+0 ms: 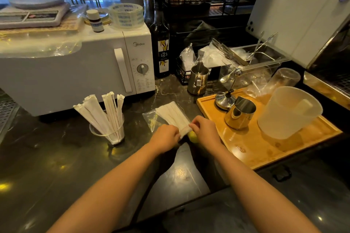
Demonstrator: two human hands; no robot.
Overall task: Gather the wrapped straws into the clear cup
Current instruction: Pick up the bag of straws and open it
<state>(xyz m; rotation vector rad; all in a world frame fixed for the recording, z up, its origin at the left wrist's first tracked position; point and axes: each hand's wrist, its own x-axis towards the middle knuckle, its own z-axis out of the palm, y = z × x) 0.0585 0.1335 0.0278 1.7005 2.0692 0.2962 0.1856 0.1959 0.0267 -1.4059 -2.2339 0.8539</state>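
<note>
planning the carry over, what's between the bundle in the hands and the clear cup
Head view: only bare dark counter lies between the straw bundle and the clear cup; the plastic bag sits beside the bundle.

The clear plastic cup [110, 134] stands left, before the white microwave [79, 70]. The flat bundle of paper-wrapped straws [172, 114] lies right of it; the wooden tray [265, 149] sits farther right.

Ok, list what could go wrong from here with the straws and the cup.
1. The clear cup already holds a fanned, leaning bunch of wrapped straws; pushing more in could tip it.
2. Both hands pinch only the near end of the straw bundle, so loose ones may slide out.
3. The small yellow-green fruit under the hands could roll off.
</note>
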